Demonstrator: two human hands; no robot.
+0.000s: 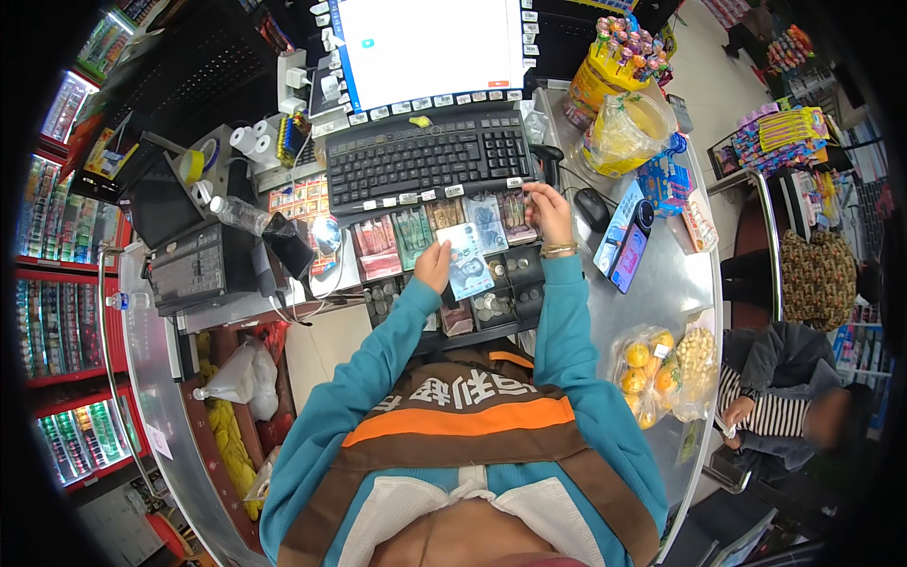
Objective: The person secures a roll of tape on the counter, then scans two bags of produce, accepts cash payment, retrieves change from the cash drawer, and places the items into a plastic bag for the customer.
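Observation:
My left hand is closed on a pale blue-grey banknote, held above the open cash drawer. Sorted notes lie in the drawer's upper slots: red notes, green notes and others to their right. Coins fill round cups nearer to me. My right hand, with a bracelet at the wrist, is at the rightmost slot of brownish notes, just under the keyboard. Its fingers are bent together; whether they grip a note there is hard to see.
A bright monitor stands behind the keyboard. On the right of the metal counter are a mouse, a phone-like device, tubs of lollipops and bagged oranges. A person sits beyond the counter's right edge.

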